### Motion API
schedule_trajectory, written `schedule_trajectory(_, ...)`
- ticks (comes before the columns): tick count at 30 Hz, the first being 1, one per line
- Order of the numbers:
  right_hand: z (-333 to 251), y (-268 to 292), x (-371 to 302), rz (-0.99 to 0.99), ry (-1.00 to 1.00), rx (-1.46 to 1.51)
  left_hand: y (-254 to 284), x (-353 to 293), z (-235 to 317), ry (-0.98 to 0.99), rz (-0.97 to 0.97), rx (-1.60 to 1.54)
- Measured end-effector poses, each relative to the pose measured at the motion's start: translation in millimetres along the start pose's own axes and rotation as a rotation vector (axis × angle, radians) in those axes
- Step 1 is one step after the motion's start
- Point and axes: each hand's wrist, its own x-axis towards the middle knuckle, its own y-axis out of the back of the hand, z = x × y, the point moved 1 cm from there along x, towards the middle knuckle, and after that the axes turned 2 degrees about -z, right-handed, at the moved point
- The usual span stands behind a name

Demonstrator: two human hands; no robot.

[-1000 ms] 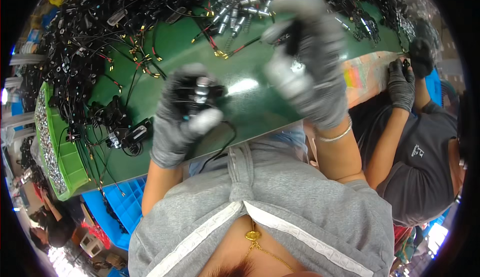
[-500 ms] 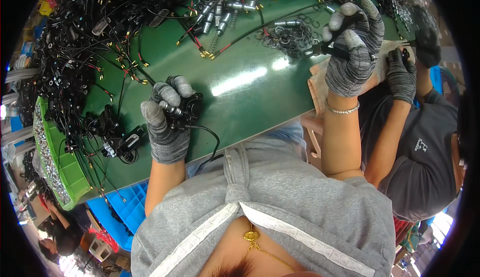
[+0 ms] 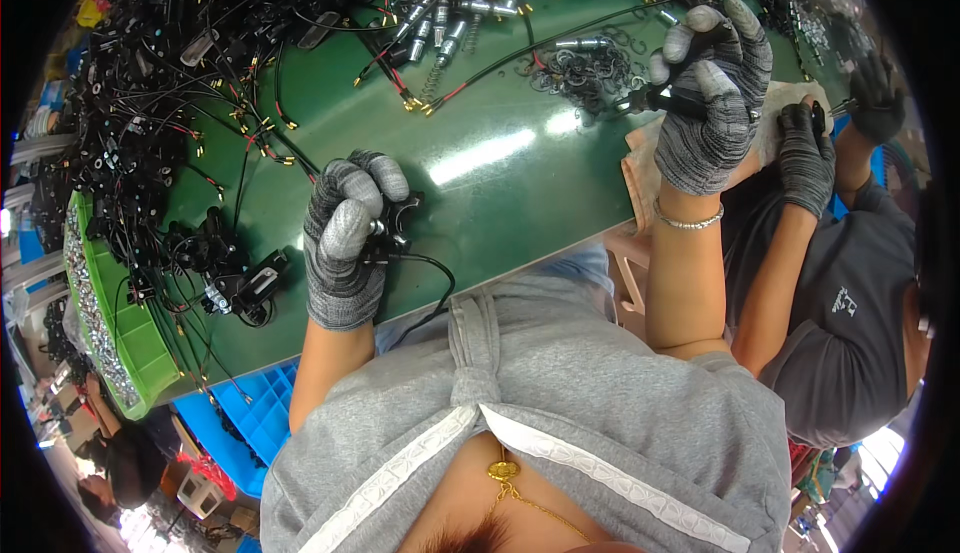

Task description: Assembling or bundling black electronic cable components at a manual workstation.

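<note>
My left hand (image 3: 345, 238), in a grey knit glove, is closed round a black moulded part (image 3: 405, 218) with a black cable (image 3: 445, 268) trailing from it. The thumb presses on a small silver metal end at the part's side; the fingers hide much of the part. Over the table's right side, my right hand (image 3: 710, 103) grips black-handled pliers (image 3: 680, 105), their narrow tip pointing left. Beside that tip lies a pile of small dark C-shaped clips (image 3: 585, 78), apart from my left hand.
Silver lock cylinders (image 3: 440, 33) and springs lie at the back of the green table (image 3: 520, 213). Black cabled parts (image 3: 150, 103) are heaped at the left. A green bin (image 3: 140, 353) stands at the left edge. On the right, a co-worker's gloved hand (image 3: 805, 158) rests near a cloth.
My left hand has shifted slightly right with the black part, and its thumb has come over the silver metal piece, now mostly covered. My right hand with the pliers has barely moved.
</note>
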Motion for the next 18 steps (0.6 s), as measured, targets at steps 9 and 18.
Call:
schedule_trajectory(9, 1.6, 3.5, 1.1, -0.009, 0.01, 0.017, -2.2, 0.5, -0.9, -0.013, 0.008, -0.018)
schedule_trajectory(18, -5.2, -8.1, 1.7, -0.039, -0.034, 0.123, -15.6, 1.8, 1.6, 0.006, 0.149, 0.048)
